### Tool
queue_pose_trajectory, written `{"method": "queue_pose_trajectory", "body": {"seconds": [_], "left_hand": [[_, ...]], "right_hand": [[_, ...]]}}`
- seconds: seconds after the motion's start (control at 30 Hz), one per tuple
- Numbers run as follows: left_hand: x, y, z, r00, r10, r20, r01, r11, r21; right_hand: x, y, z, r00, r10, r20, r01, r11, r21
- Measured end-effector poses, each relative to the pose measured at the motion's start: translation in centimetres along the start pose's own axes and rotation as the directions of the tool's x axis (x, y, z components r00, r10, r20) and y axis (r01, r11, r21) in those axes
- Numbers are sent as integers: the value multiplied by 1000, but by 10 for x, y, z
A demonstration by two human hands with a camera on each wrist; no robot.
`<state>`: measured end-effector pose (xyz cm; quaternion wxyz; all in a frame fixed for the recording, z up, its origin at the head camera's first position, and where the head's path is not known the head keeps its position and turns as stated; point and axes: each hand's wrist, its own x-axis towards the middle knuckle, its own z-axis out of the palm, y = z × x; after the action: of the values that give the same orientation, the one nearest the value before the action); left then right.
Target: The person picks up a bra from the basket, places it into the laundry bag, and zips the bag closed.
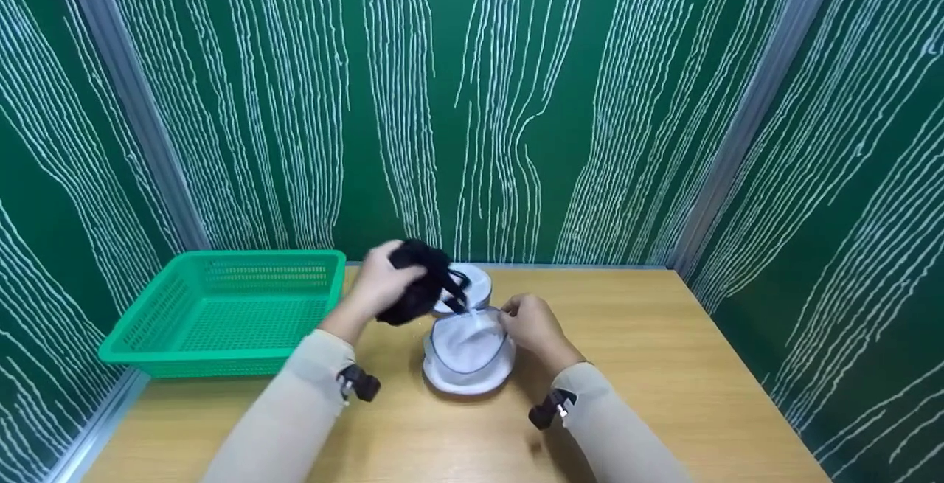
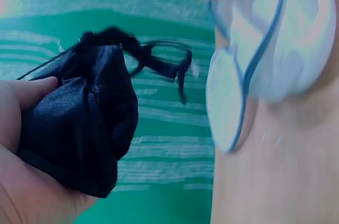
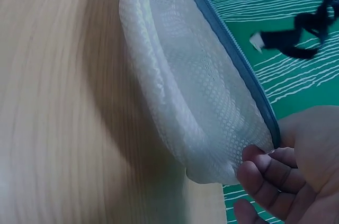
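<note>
My left hand [image 1: 383,280] grips a bunched black bra [image 2: 79,118], thumb on one side and fingers beneath. Its dark straps [image 2: 159,65] dangle toward a white mesh laundry bag [image 1: 472,354], with a small pale tip at one strap's end. The bag stands unzipped on the table, its mouth facing up, edged by a grey-blue zipper [image 3: 238,54]. Behind the mouth lies a round white panel [image 1: 479,284], partly covered by the bra. My right hand [image 1: 535,324] pinches the zipper edge at the bag's right side between thumb and fingers. The bra is above and left of the mouth.
A green plastic basket [image 1: 221,354] with slotted walls stands at the table's left. The wooden table [image 1: 649,394] ends at a green wall [image 1: 383,173] with white wavy lines. Metal posts [image 1: 726,151] rise at the back corners.
</note>
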<state>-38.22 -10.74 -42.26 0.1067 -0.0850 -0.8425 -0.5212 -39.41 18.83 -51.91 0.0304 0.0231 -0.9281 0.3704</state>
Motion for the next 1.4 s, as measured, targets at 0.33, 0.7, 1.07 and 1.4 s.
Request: {"method": "queue_pose_trajectory", "body": {"seconds": [0.33, 0.7, 1.07, 1.4], "left_hand": [[-16, -8, 62, 983, -14, 181, -19, 984, 177], [-27, -18, 125, 942, -60, 331, -123, 853, 507], [-31, -21, 136, 913, -141, 382, -155, 748, 645], [-32, -23, 137, 907, -120, 403, -232, 655, 719]], "right_hand": [[-1, 0, 7, 998, -70, 1, 70, 997, 33], [-4, -2, 5, 995, -97, 26, 94, 990, 109], [-6, -11, -3, 998, -10, 63, 0, 986, 165], [-8, -5, -3, 1000, -26, 8, 22, 949, 314]]}}
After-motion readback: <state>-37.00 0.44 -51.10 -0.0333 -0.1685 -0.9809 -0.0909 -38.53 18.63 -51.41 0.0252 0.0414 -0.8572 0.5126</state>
